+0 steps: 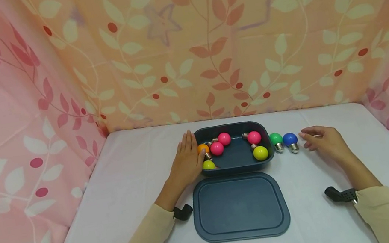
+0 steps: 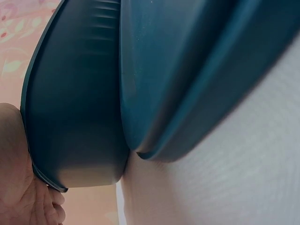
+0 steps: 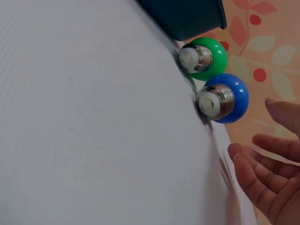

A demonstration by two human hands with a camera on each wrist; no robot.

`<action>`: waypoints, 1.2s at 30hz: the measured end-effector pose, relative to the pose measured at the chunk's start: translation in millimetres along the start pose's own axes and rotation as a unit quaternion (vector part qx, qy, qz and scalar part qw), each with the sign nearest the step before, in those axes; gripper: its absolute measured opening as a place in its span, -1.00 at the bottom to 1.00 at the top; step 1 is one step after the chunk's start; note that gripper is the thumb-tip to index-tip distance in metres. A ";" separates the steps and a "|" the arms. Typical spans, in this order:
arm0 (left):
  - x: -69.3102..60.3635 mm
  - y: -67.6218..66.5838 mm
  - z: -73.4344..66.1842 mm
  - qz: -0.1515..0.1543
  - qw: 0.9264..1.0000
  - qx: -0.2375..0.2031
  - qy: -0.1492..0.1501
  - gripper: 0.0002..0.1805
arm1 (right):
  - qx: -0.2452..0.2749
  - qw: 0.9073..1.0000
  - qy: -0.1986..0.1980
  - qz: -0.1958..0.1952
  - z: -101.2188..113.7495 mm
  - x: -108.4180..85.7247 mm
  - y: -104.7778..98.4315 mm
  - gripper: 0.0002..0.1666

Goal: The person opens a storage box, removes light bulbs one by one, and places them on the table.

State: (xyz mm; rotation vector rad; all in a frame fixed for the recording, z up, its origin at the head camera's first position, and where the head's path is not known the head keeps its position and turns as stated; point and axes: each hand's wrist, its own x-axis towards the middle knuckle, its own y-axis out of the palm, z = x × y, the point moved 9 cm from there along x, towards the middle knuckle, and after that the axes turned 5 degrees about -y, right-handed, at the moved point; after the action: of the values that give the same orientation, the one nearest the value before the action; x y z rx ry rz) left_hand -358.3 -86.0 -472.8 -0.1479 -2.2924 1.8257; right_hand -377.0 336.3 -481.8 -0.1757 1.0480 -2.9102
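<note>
A dark blue-grey box [image 1: 238, 170] holds several small light bulbs: three pink, such as the pink bulb [image 1: 216, 149], an orange bulb [image 1: 203, 149] and two yellow, one being the yellow bulb [image 1: 260, 153]. My left hand [image 1: 185, 162] rests along the box's left wall, fingers straight and thumb at the rim. Outside the box's right side, a green bulb [image 3: 211, 58] and a blue bulb [image 3: 237, 97] lie side by side on the table. Just right of the blue bulb is my right hand [image 1: 325, 142], fingers loosely bent, holding nothing and apart from the bulb.
A flat dark lid [image 1: 240, 207] lies on the white-covered table [image 1: 138, 157] directly in front of the box. Behind the table hangs a floral curtain [image 1: 167, 56], and patterned cloth also stands at the left and right sides.
</note>
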 end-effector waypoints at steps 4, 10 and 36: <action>-0.8 -0.7 0.9 0.000 1.000 0.000 0.000 -0.21 | -0.027 0.999 -0.011 -0.025 12.2 -3.1 -9.1 -0.30; -2.7 -3.3 1.8 -0.002 1.000 0.002 0.001 -0.21 | -0.052 0.997 -0.027 -0.050 39.5 -6.7 -16.4 -0.30; -2.3 -3.5 -1.5 -0.006 1.000 -0.015 0.009 -0.23 | -0.036 0.990 -0.129 0.037 148.3 -22.6 40.8 -0.44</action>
State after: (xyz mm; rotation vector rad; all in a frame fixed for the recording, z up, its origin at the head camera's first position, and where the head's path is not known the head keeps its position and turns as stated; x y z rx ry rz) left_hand -355.5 -85.8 -469.4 -0.1549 -2.3032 1.7779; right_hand -336.5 212.9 -396.4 -0.4895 1.0893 -2.6919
